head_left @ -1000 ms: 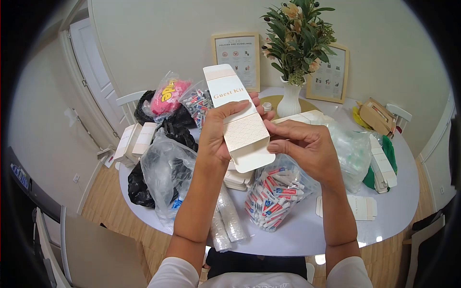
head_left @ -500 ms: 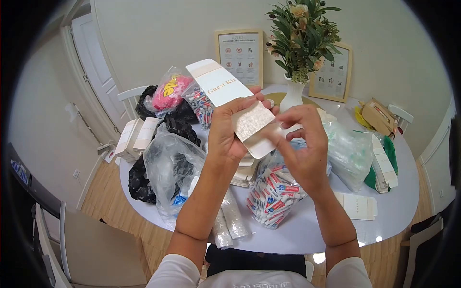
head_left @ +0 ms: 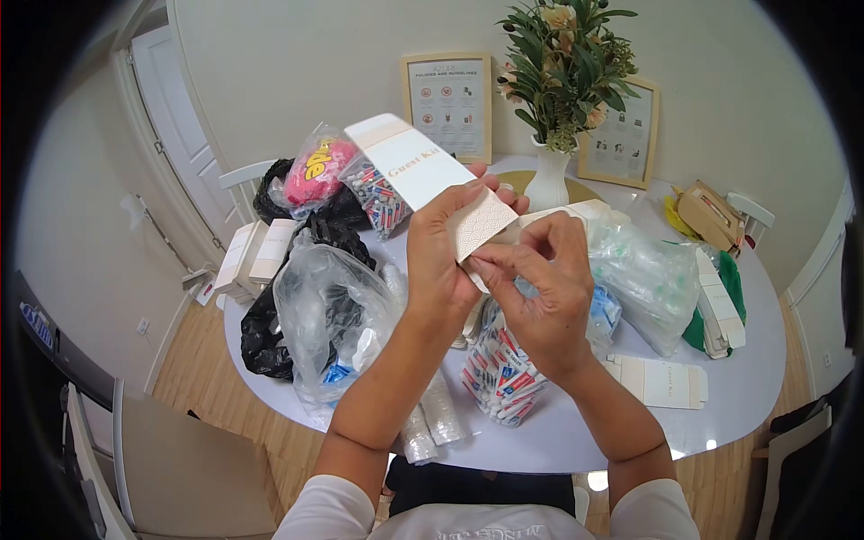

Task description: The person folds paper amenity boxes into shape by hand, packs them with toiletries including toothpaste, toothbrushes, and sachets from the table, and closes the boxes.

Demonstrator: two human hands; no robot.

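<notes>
A white and cream Guest Kit box (head_left: 421, 166) is tilted in the air over the table, its far flap sticking out at the upper left. My left hand (head_left: 438, 243) is wrapped round its near part, thumb on top. At the box's near end, the fingers of my right hand (head_left: 549, 292) are pinched together on the end flap, which they largely hide. Below my hands stands a clear bag of small red, white and blue tubes (head_left: 506, 378), partly covered by my right hand.
Clear and black plastic bags (head_left: 324, 306) lie at left near wrapped rolls (head_left: 438, 409). Flat boxes (head_left: 666, 383) and a bulky clear bag (head_left: 650, 288) are at right. Behind stand a flower vase (head_left: 547, 180), framed signs (head_left: 448, 106) and a tube bag (head_left: 376, 193).
The box has tilted further to the left in my left hand. My right hand has shifted from the box's right side onto its near end, and the end flap has moved inward.
</notes>
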